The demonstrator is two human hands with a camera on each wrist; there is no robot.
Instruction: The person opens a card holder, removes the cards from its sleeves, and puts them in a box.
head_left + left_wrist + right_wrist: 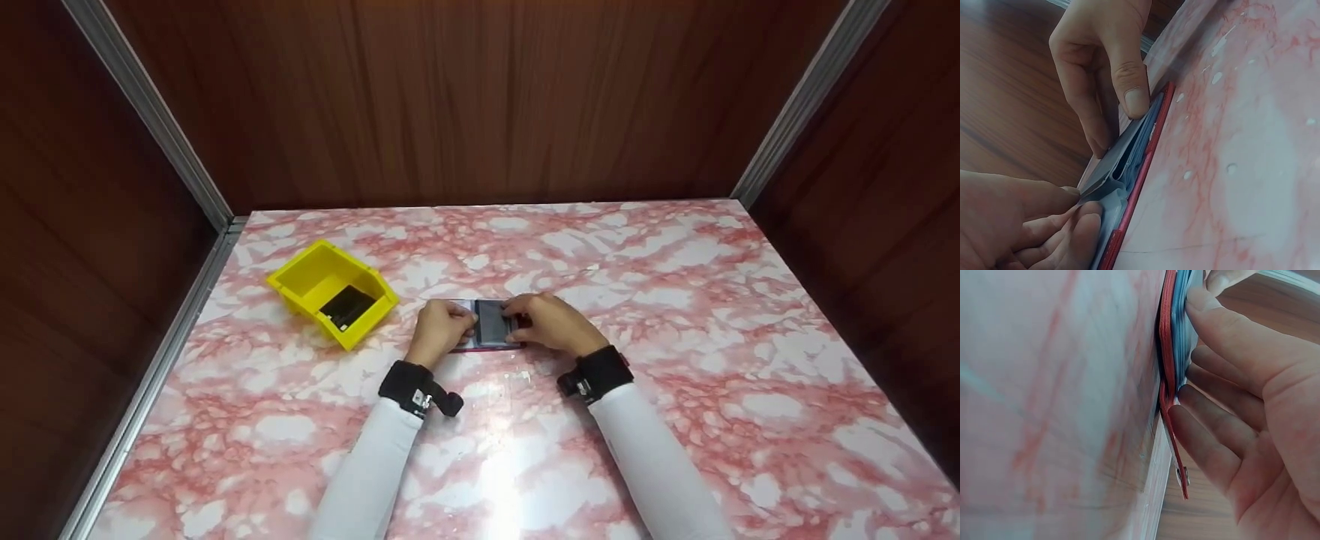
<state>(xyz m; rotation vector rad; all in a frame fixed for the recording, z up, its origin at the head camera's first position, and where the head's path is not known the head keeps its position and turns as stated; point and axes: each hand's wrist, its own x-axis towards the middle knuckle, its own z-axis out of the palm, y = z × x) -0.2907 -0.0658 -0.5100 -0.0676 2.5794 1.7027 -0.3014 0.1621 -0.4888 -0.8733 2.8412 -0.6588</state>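
A red-covered card holder [466, 348] with a stack of clear plastic sleeves [1143, 132] lies open on the table, a dark grey panel [493, 324] uppermost. My left hand [442, 326] pinches the edge of a sleeve between thumb and forefinger, at the panel's left side. In the left wrist view the sleeve's mouth [1120, 169] gapes beside those fingers. From the right, my right hand [553, 324] holds the card holder, thumb at the near edge and fingers at the far edge. A cover flap [1176, 450] with a metal snap sticks out below its fingers in the right wrist view.
Left of the hands stands a yellow bin [311, 274] with a black object [346, 306] inside. The table [720, 420] has a red and white marbled top. Brown wood-look panels [480, 105] enclose it at the back and both sides.
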